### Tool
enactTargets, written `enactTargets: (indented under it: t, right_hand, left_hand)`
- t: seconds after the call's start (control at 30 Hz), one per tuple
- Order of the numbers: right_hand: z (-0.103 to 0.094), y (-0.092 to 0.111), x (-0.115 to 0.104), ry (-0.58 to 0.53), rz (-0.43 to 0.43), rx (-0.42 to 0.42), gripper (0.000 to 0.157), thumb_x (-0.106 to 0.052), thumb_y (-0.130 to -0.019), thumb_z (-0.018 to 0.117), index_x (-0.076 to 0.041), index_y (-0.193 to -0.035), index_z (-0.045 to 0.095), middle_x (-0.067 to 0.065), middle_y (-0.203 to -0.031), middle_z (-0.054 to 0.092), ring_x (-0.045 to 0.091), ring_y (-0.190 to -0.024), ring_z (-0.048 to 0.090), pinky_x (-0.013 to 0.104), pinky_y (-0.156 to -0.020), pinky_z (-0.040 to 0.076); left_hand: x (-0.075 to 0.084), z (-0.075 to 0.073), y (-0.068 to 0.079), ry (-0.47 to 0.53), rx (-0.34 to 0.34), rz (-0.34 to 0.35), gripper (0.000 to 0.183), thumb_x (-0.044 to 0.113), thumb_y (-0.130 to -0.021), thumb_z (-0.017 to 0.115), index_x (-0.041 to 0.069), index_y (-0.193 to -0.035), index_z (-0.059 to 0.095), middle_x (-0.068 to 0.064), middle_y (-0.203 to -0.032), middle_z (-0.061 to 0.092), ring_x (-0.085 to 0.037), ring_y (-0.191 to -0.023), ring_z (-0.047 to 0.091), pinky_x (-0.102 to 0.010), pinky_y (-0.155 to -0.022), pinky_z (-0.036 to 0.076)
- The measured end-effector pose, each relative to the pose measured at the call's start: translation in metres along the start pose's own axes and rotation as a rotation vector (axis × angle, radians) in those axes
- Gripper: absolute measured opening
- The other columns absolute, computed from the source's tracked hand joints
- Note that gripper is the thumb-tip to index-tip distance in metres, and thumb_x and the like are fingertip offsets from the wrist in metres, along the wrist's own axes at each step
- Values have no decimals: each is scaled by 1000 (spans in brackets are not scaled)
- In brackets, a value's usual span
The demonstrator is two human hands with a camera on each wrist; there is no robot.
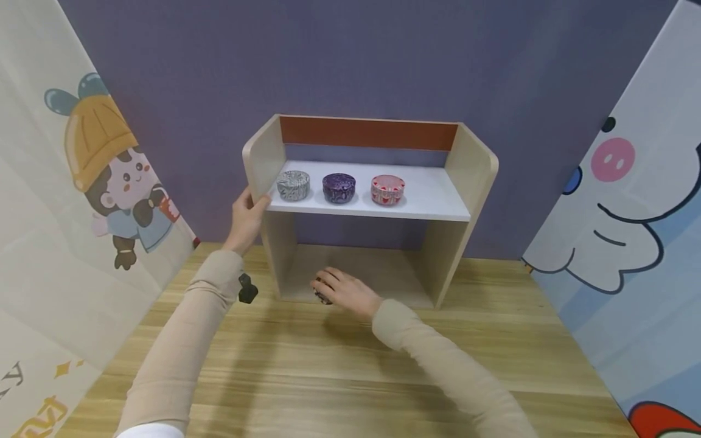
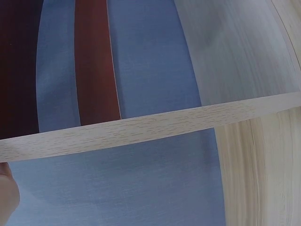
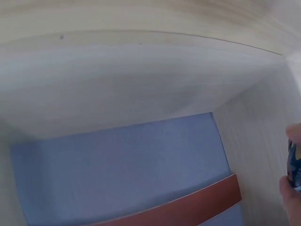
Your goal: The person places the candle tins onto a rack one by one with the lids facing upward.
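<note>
A small two-level wooden shelf [image 1: 481, 167] stands against the back wall. My left hand [image 1: 245, 224] grips its left side panel, thumb by the front edge; in the left wrist view just a bit of that hand shows below the panel edge [image 2: 164, 125]. My right hand [image 1: 349, 294] holds a small dark patterned tin [image 1: 324, 297] at the front of the lower level, mostly covered by the fingers. In the right wrist view the tin [image 3: 295, 167] sits between thumb and fingers. On the white upper board are a grey tin [image 1: 293, 186], a purple tin [image 1: 339, 188] and a pink-red tin [image 1: 387, 191], in a row.
The shelf stands on a wood-grain table [image 1: 306, 377]. A reddish-brown back rail [image 1: 367, 132] spans the shelf's top. A purple-grey wall [image 1: 372, 55] rises behind, and cartoon-printed panels [image 1: 49, 201] flank both sides. A small black object [image 1: 247, 289] shows beside the left wrist.
</note>
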State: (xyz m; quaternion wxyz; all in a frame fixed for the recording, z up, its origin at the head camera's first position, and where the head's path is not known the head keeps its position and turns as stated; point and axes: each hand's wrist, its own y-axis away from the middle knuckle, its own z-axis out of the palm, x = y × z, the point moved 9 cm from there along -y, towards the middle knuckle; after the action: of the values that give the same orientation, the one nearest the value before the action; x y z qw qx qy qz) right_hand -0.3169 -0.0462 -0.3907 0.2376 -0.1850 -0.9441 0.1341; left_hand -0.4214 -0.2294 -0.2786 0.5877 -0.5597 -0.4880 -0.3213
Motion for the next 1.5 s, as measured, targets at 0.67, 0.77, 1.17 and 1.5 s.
enactTargets:
  t: [0.67, 0.77, 1.17, 1.5]
  right_hand:
    - [17, 36, 45, -1018, 757, 109, 70, 1, -67, 74, -10, -130, 46, 11, -128, 49, 28, -113, 51, 38, -91, 48]
    - [14, 38, 48, -1054, 788, 155, 72, 1, -64, 77, -11, -129, 48, 12, -127, 50, 29, -113, 51, 40, -93, 47]
    - [18, 50, 52, -1289, 953, 236, 77, -2, -61, 81, -18, -129, 49, 15, -125, 52, 32, -109, 54, 38, -88, 50]
    - [17, 56, 53, -1373, 1028, 291, 74, -7, -60, 83, -20, -126, 50, 11, -126, 51, 29, -112, 52, 38, -91, 49]
  left_hand:
    - [18, 3, 14, 17, -2, -22, 50, 13, -90, 46, 4, -138, 37, -20, -137, 43, -26, -121, 44, -38, -106, 35]
    - [9, 2, 8, 13, -2, -27, 49, 14, -91, 46, 7, -139, 37, -18, -138, 44, -26, -122, 43, -38, -106, 34]
    - [1, 0, 2, 5, 11, 4, 48, 19, -92, 48, 11, -138, 39, -16, -137, 44, -25, -121, 45, -39, -105, 36]
    - [0, 0, 1, 4, 9, -7, 48, 18, -92, 48, 11, -139, 38, -15, -139, 43, -25, -123, 43, -38, -106, 35]
